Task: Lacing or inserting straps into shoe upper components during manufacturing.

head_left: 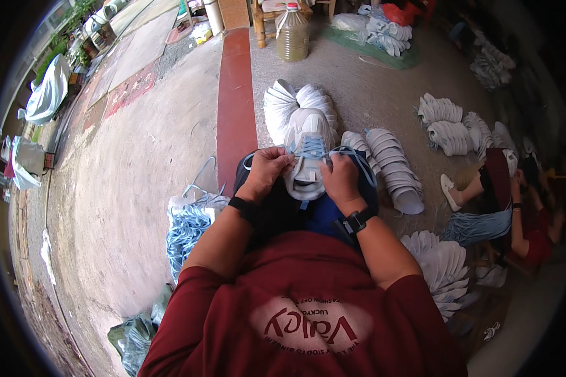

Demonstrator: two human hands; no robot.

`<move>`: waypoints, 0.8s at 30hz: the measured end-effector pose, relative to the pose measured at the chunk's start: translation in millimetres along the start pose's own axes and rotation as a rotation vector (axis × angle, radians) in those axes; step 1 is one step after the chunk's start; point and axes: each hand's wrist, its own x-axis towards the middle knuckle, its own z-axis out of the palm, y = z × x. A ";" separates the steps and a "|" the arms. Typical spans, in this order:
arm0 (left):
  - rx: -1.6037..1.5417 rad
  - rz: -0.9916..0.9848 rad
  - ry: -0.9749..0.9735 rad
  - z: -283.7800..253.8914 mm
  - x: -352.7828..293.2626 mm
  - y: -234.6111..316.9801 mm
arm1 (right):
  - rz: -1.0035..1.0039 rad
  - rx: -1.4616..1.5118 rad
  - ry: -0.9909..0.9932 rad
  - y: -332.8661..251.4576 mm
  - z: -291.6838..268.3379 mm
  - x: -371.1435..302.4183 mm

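Note:
A white and pale grey sneaker (307,166) rests between my knees, toe pointing away from me. Light blue shoelace (312,146) crosses over its front in several rows. At the shoe's left side, my left hand (268,171) is closed in a pinch on the lace. On the other side my right hand (342,181) is also closed, its fingertips on the lace by the eyelets; a loop of lace hangs out to its right. The sneaker's heel opening faces me. My fingers partly hide the lace ends.
White shoe uppers (280,108) lie just beyond the sneaker, and a stacked row (394,164) sits to the right. A bundle of blue laces (192,227) is at my left. A large plastic jug (292,36) stands ahead. Another person (529,217) sits at the right.

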 end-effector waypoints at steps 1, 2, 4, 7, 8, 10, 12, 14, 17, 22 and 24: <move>-0.010 0.002 -0.004 -2.2 4.3 -4.4 | -0.011 0.001 -0.006 -1.8 -0.4 -0.4; -0.016 0.006 0.005 -2.8 5.2 -6.6 | -0.047 -0.027 -0.057 -2.8 -0.9 -0.5; -0.022 0.015 0.019 -1.7 7.1 -8.3 | -0.108 -0.087 -0.149 -2.4 -2.9 -0.3; 0.104 0.022 -0.047 -7.9 13.6 -12.7 | -0.124 -0.071 -0.101 6.1 3.1 0.3; 0.099 0.024 -0.047 -8.8 15.4 -14.7 | -0.127 -0.075 -0.103 10.0 4.5 0.1; 0.163 0.033 -0.035 -7.5 15.6 -15.5 | -0.142 0.101 0.059 13.0 4.5 -1.1; 0.354 0.099 0.001 -5.9 20.3 -17.9 | -0.131 0.045 0.042 8.9 2.0 -1.4; 0.545 0.162 0.043 -3.5 22.5 -22.8 | -0.124 -0.008 0.022 -2.1 -4.1 0.1; 0.696 0.179 0.150 1.7 24.5 -20.2 | -0.200 0.089 0.068 -21.7 -12.9 7.6; 0.850 0.339 0.155 8.2 18.0 -20.5 | -0.343 0.197 -0.071 -27.4 8.7 17.3; 1.060 0.523 0.158 15.7 5.6 -4.8 | -0.317 0.213 -0.088 -20.5 11.7 18.9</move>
